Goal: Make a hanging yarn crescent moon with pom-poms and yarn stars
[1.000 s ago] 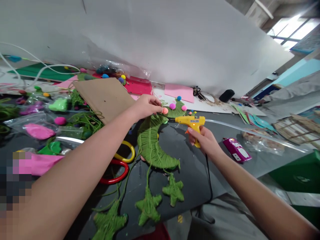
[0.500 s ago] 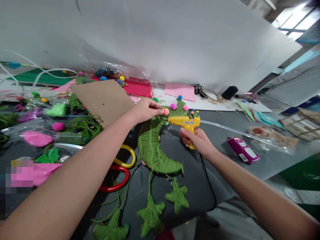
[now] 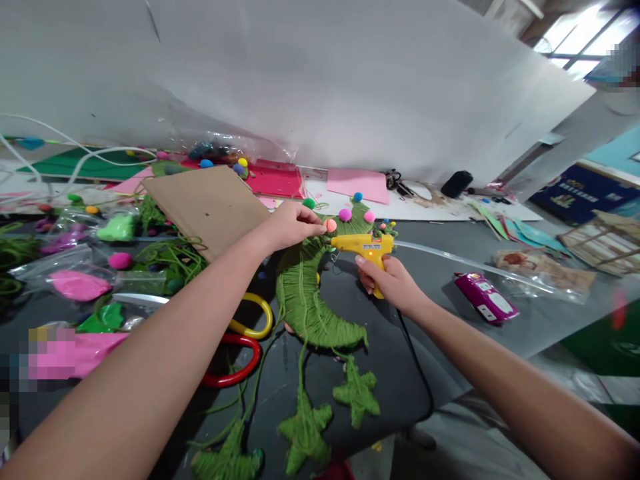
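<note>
An orange pompom [image 3: 331, 225] is pinched in the fingertips of my left hand [image 3: 295, 225], above the upper part of a green yarn-wrapped crescent [image 3: 313, 307]. My right hand [image 3: 387, 277] is wrapped round the grip of a yellow glue gun [image 3: 363, 246]; its nozzle points left, just below the orange pompom. Purple [image 3: 345, 215], pink [image 3: 369, 217], blue and green pompoms sit along the crescent's top. Green yarn stars [image 3: 305, 430] hang on strands from its lower side.
Scissors with red and yellow handles [image 3: 257, 317] lie left of the crescent. Brown cardboard [image 3: 215, 207], bagged clay [image 3: 80, 285] and yarn are further left. A purple packet [image 3: 487, 298] lies on the right. The gun's black cord [image 3: 417, 363] runs down the table edge.
The glue gun and my right hand have shifted slightly left, bringing the nozzle nearer the orange pompom. The view has tilted a little. My left hand keeps its pinch.
</note>
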### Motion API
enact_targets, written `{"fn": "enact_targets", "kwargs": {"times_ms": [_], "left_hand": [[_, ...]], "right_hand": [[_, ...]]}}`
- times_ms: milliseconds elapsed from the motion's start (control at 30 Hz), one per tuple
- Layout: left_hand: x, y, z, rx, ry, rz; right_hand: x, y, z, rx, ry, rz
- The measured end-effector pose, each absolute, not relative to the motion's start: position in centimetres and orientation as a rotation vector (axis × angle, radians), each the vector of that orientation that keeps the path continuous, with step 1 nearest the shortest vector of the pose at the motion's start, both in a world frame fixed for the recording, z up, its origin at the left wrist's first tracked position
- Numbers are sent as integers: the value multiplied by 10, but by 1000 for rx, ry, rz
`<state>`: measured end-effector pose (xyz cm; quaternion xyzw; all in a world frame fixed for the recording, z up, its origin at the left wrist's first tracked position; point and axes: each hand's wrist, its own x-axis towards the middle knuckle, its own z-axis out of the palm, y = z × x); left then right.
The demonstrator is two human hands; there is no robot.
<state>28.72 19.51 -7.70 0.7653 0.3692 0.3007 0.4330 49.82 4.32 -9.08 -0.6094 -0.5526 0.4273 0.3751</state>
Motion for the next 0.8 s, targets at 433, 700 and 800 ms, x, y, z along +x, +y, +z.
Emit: {"fn": "enact_targets", "kwargs": {"times_ms": [433, 700, 800], "left_hand": [[287, 193, -73, 1879, 931, 758], [286, 190, -69, 1879, 935, 740], [286, 188, -67, 1869, 933, 738]], "right_hand": [[501, 32, -77, -1741, -1574, 911], [540, 13, -68, -2047, -1628, 626], [560, 7, -76, -2102, -1740, 451]]}}
